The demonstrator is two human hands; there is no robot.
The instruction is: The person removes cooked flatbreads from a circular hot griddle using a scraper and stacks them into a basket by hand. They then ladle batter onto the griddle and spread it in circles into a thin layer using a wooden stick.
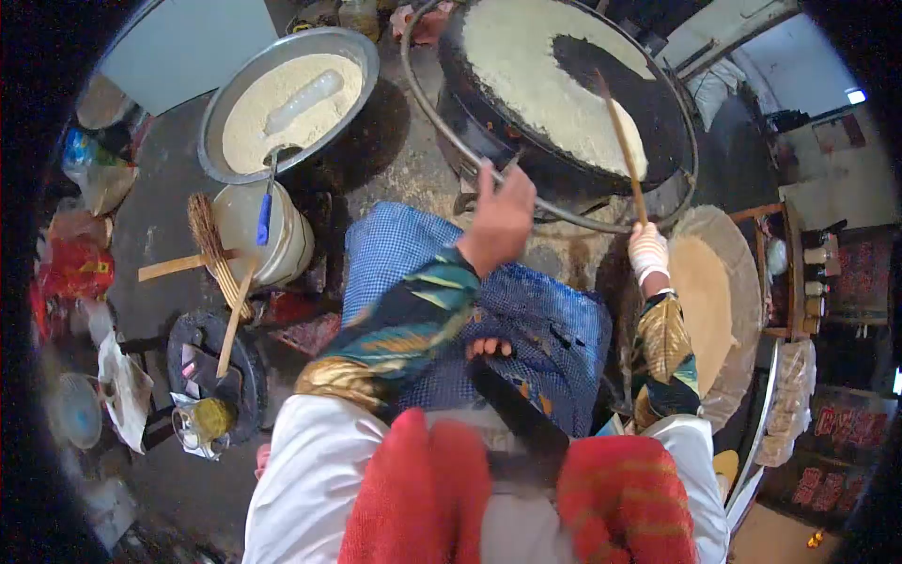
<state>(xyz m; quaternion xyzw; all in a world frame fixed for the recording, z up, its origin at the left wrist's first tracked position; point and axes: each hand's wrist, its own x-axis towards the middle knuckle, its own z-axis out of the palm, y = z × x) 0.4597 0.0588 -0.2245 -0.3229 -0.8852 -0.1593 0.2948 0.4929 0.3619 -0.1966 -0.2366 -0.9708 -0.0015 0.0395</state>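
Observation:
My left hand (503, 218) is at the near side of the metal ring (435, 105) around the round black griddle (587, 58). Its thumb and fingers are apart and slightly blurred. Whether they touch the ring I cannot tell. In my right hand (648, 252), which wears a pale striped glove, is the end of a long thin wooden stick (620, 132). The stick slants up across the griddle, over a layer of pale batter (512, 56). This batter covers much of the surface in a curved band, leaving a dark patch of griddle bare.
At the upper left stands a metal basin (214, 141) of pale batter with a clear bottle lying in it. Below it are a white bucket (296, 240), a blue-handled ladle (264, 216) and a straw brush (211, 235). A lined basket (742, 376) of tan powdery material sits right.

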